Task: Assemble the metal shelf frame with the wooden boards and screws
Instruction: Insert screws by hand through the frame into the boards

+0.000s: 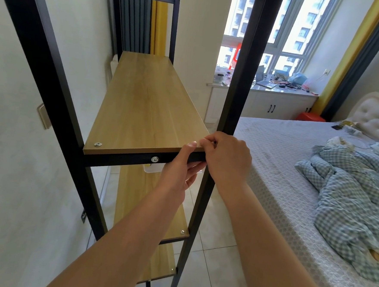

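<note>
The black square-tube metal shelf frame [59, 103] stands upright against the pale wall [10, 153], beside the bed. A light-brown rectangular wooden board [146, 104] lies flat on its upper crossbar [124, 159]; a silver screw [98, 144] sits in the board's near left corner and a silver bolt head [155, 159] shows on the crossbar's front face. Two further wooden boards [174, 223] sit on lower levels. The left hand [177, 176] grips the crossbar and board edge near the right corner, thumb on top, fingers curled beneath. The right hand [225, 159] rests at that corner beside the right upright [240, 79], fingertips pinched together on the board; what they hold cannot be told. The bed with grey patterned cover [283, 172] carries a crumpled blue checked blanket [354, 211]. A cluttered white window counter [277, 91] stands beyond.
</note>
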